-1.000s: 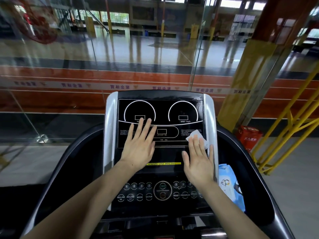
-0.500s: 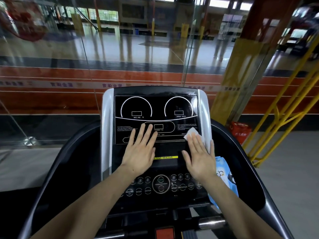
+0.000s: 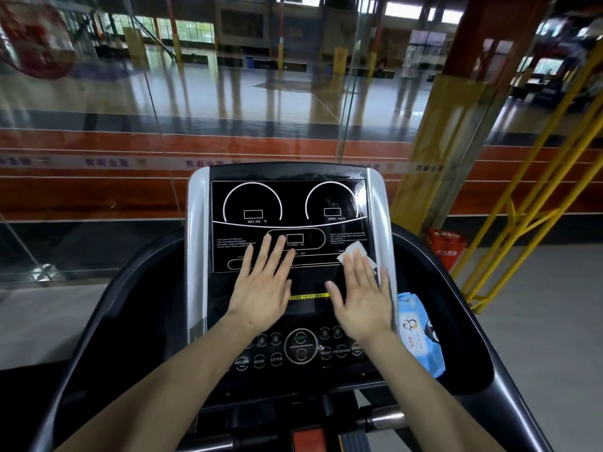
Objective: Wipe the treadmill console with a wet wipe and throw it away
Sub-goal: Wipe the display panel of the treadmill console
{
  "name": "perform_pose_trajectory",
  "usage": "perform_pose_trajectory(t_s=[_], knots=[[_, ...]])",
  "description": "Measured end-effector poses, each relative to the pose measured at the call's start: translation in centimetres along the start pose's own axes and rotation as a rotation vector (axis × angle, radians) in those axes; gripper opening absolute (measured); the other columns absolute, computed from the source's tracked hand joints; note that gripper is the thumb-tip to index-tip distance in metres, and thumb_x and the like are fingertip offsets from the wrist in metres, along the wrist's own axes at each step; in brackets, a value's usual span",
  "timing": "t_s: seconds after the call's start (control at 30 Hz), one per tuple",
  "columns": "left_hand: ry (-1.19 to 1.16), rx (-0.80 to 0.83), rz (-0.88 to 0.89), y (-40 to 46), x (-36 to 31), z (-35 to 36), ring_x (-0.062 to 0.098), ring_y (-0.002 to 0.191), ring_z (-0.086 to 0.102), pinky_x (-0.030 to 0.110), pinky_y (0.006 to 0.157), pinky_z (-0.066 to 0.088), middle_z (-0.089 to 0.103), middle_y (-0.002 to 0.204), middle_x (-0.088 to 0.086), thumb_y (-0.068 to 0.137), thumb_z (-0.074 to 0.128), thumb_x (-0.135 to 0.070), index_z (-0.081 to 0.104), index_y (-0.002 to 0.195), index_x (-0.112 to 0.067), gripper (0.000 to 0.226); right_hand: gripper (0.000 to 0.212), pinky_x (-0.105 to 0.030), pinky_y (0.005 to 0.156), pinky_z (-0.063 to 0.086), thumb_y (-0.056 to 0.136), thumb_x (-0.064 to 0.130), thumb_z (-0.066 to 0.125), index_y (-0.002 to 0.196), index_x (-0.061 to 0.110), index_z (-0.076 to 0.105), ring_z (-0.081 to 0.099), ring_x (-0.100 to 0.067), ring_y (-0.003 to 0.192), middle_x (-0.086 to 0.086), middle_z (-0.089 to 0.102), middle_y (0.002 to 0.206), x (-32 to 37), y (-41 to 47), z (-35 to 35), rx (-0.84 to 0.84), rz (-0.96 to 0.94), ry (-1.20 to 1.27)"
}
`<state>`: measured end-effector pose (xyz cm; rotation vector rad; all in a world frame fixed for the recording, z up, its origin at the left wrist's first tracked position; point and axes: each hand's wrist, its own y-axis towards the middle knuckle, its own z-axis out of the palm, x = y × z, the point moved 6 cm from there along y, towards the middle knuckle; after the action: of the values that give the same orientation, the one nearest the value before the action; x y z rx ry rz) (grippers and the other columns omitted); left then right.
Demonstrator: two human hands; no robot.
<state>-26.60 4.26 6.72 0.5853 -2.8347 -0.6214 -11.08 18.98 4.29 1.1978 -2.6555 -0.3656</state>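
The likeliest slip is a stray button press. The right hand (image 3: pixel 362 298) works just above the row of buttons (image 3: pixel 300 349), with START sitting at 6 o'clock on the console (image 3: pixel 290 230); if the palm slides down while wiping, it could land on a key and, should the machine be powered, wake the belt. A second risk lies in the wipe (image 3: pixel 354 252) itself: only the fingertips pin it, so a quick stroke could leave it behind or push it off the console's 3 o'clock edge. Wet streaks may also remain on the glossy black panel if the pressure is uneven.

Both hands lie flat with fingers straight and slightly fanned. The left hand (image 3: pixel 266 288) rests palm-down near the middle of the console, its fingertips reaching the DISTANCE window, holding nothing; it looks to be steadying. The right hand presses the small white wipe against the panel at about 3 o'clock, near the silver side trim, with the wipe peeking out beyond the fingertips. A blue pack of wipes (image 3: pixel 419 334) sits at 4 o'clock, just beside the console.
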Motion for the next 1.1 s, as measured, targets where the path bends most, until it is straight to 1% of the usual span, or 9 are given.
perform_pose_trajectory(t_s=[0.1,0.23,0.3,0.47,0.53,0.77,0.9,1.0,1.1], knots=[[-0.003,0.001,0.006,0.3,-0.2,-0.2,0.033,0.161,-0.008,0.058,0.129,0.006,0.002,0.175,0.01,0.107,0.034,-0.04,0.017,0.165,-0.018,0.064,0.079,-0.045,0.129,-0.014,0.105,0.067,0.007,0.168,0.02,-0.002,-0.011,-0.011,0.161,0.0,-0.008,0.175,-1.2,0.4,-0.2,0.004,0.045,0.031],[0.006,-0.012,-0.005,0.3,0.4,-0.4,0.034,0.161,-0.006,0.059,0.128,0.007,0.005,0.174,0.011,0.107,0.037,-0.04,0.019,0.165,-0.017,0.065,0.078,-0.044,0.13,-0.011,0.104,0.065,0.005,0.168,0.019,0.007,-0.011,-0.012,0.161,-0.001,-0.001,0.175,-0.2,0.5,0.2,-0.029,0.041,0.147],[0.017,-0.005,-0.012,0.0,1.0,-0.3,0.034,0.161,-0.006,0.059,0.128,0.006,0.004,0.175,0.011,0.107,0.035,-0.04,0.019,0.165,-0.017,0.065,0.076,-0.044,0.13,-0.011,0.105,0.063,0.006,0.168,0.021,0.011,-0.009,-0.013,0.161,-0.001,0.004,0.175,0.8,0.3,0.5,-0.043,0.002,0.163],[0.028,-0.007,-0.054,-1.1,3.1,-0.3,0.033,0.161,-0.006,0.059,0.129,0.007,0.006,0.174,0.011,0.106,0.037,-0.04,0.021,0.164,-0.017,0.065,0.072,-0.05,0.131,-0.001,0.108,0.061,0.008,0.166,0.021,0.023,0.004,-0.018,0.162,-0.001,0.019,0.173,3.5,0.0,1.2,-0.118,-0.091,0.133],[0.027,-0.005,-0.075,-1.7,4.1,-0.3,0.034,0.161,-0.004,0.059,0.129,0.008,0.008,0.174,0.011,0.106,0.039,-0.039,0.022,0.164,-0.017,0.065,0.07,-0.052,0.131,0.002,0.109,0.06,0.01,0.166,0.021,0.025,0.006,-0.019,0.162,-0.002,0.024,0.172,4.9,0.0,1.4,-0.12,-0.127,0.138],[0.058,0.001,-0.156,-4.3,7.7,-1.0,0.035,0.161,0.001,0.058,0.128,0.011,0.013,0.173,0.014,0.106,0.042,-0.038,0.028,0.162,-0.013,0.063,0.067,-0.054,0.131,0.0,0.11,0.057,0.012,0.167,0.022,0.018,-0.005,-0.016,0.162,0.003,0.012,0.174,10.8,0.1,2.0,-0.059,-0.268,0.124],[0.076,-0.014,-0.198,-5.7,9.7,-1.5,0.03,0.161,-0.002,0.057,0.129,0.009,0.009,0.174,0.013,0.107,0.038,-0.037,0.024,0.163,-0.01,0.064,0.065,-0.054,0.13,-0.005,0.11,0.056,0.013,0.167,0.025,0.014,-0.006,-0.015,0.162,0.007,0.006,0.174,14.0,0.2,1.9,-0.041,-0.366,0.124],[0.096,-0.015,-0.215,-6.4,10.9,-1.8,0.025,0.161,-0.005,0.058,0.128,0.009,0.006,0.174,0.011,0.107,0.029,-0.037,0.02,0.164,-0.009,0.064,0.064,-0.054,0.13,-0.006,0.111,0.055,0.013,0.167,0.024,0.014,-0.006,-0.014,0.162,0.007,0.007,0.173,16.0,0.5,1.8,-0.024,-0.443,0.098],[0.113,-0.006,-0.24,-6.8,11.9,-2.1,0.029,0.161,-0.006,0.058,0.129,0.007,0.005,0.175,0.009,0.105,0.019,-0.038,0.015,0.164,-0.009,0.066,0.063,-0.056,0.13,-0.004,0.112,0.052,0.015,0.167,0.022,0.019,-0.003,-0.014,0.162,0.005,0.01,0.174,18.0,0.8,1.6,-0.021,-0.519,0.091]])
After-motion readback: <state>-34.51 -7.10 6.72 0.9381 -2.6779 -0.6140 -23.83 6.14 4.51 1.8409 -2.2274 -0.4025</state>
